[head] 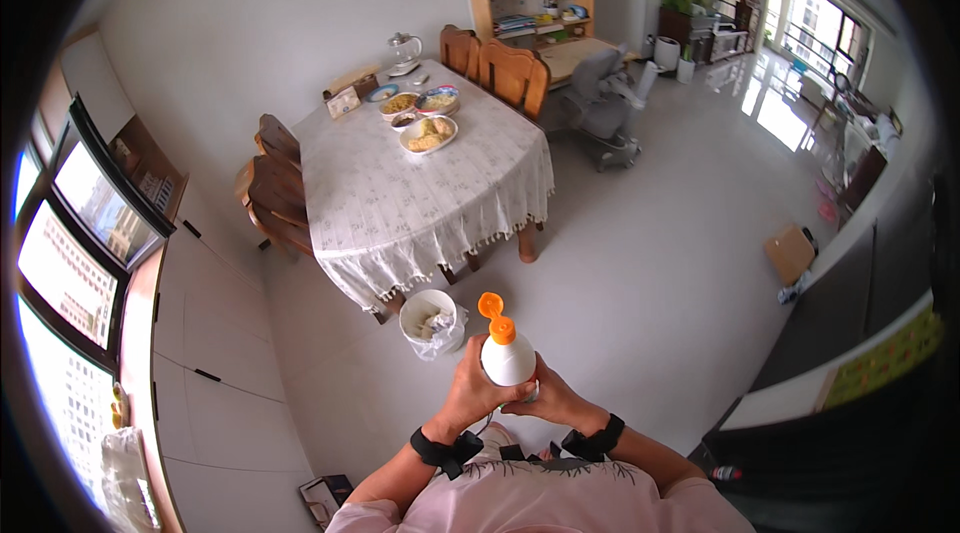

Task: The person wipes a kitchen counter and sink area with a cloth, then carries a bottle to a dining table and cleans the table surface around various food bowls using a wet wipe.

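A white plastic squeeze bottle with an orange flip-top cap is held upright in front of my body. The cap's lid stands flipped back, away from me. My left hand wraps the bottle's left side, its thumb across the front. My right hand grips the right side and lower part, with its fingers partly hidden behind the bottle. Both wrists wear black straps. Just beyond my left hand, a white waste bin with a plastic liner and crumpled waste stands on the floor.
Ahead stands a dining table with a patterned tasselled cloth, bearing bowls of food and a glass kettle. Wooden chairs flank it. A grey swivel chair is beyond, white cabinets line the left, and a cardboard box lies right.
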The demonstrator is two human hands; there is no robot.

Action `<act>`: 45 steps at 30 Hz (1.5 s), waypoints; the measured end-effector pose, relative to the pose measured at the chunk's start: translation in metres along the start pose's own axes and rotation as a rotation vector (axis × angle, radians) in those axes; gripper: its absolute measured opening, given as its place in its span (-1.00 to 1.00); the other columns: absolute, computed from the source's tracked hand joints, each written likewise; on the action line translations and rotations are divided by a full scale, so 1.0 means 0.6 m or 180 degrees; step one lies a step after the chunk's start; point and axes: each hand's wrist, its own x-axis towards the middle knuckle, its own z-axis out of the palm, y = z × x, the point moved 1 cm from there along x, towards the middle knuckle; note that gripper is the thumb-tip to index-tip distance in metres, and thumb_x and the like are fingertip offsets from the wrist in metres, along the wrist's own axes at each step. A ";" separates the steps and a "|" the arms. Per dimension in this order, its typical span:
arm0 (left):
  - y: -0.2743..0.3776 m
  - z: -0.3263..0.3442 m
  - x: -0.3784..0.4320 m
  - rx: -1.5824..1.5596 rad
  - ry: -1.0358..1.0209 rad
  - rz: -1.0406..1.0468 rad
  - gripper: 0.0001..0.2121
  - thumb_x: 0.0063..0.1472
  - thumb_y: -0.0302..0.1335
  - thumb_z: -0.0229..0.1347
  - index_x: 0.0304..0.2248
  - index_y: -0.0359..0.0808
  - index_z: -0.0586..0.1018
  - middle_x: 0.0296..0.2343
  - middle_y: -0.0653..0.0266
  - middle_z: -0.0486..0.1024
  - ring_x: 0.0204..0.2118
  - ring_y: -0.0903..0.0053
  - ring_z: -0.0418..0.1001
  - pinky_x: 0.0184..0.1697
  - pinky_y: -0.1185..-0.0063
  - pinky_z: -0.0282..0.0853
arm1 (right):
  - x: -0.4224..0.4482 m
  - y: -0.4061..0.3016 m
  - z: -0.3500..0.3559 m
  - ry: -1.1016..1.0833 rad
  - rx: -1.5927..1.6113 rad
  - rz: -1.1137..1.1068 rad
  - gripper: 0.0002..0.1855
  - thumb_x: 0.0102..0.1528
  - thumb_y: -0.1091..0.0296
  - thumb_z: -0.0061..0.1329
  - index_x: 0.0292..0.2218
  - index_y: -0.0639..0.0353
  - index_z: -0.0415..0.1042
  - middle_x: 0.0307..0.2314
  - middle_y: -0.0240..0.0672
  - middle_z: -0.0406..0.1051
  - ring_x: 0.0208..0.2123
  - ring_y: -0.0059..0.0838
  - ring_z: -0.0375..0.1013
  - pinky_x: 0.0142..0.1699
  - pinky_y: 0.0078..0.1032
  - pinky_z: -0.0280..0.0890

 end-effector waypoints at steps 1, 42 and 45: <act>-0.001 -0.001 0.033 0.0054 0.0016 -0.0020 -0.22 -0.27 -0.20 0.38 -0.10 -0.39 0.23 -0.25 0.10 0.39 -0.20 0.39 0.42 -0.16 0.48 0.36 | 0.028 0.009 -0.018 0.0029 0.0022 0.0062 -0.09 -0.20 0.28 0.25 0.06 0.23 -0.03 -0.08 -0.14 0.23 -0.03 -0.24 0.26 0.03 -0.37 0.19; -0.076 0.108 1.167 -0.0535 -0.0188 -0.0966 -0.67 0.18 -0.53 0.02 -0.06 -0.34 0.32 -0.23 0.26 0.41 -0.17 0.59 0.39 -0.10 0.61 0.33 | 0.811 0.284 -1.152 0.0477 -0.0768 -0.0238 -0.17 -0.36 0.35 0.29 -0.06 0.23 0.17 -0.26 -0.20 0.37 -0.23 -0.29 0.42 -0.15 -0.41 0.32; -0.089 0.105 1.237 -0.0547 0.0022 -0.0911 -0.67 0.18 -0.52 0.03 -0.06 -0.34 0.32 -0.24 0.28 0.41 -0.17 0.59 0.38 -0.10 0.61 0.33 | 0.923 0.288 -1.214 0.0385 -0.0926 -0.0499 -0.20 -0.35 0.35 0.29 -0.06 0.22 0.18 -0.27 -0.22 0.37 -0.24 -0.32 0.42 -0.14 -0.42 0.32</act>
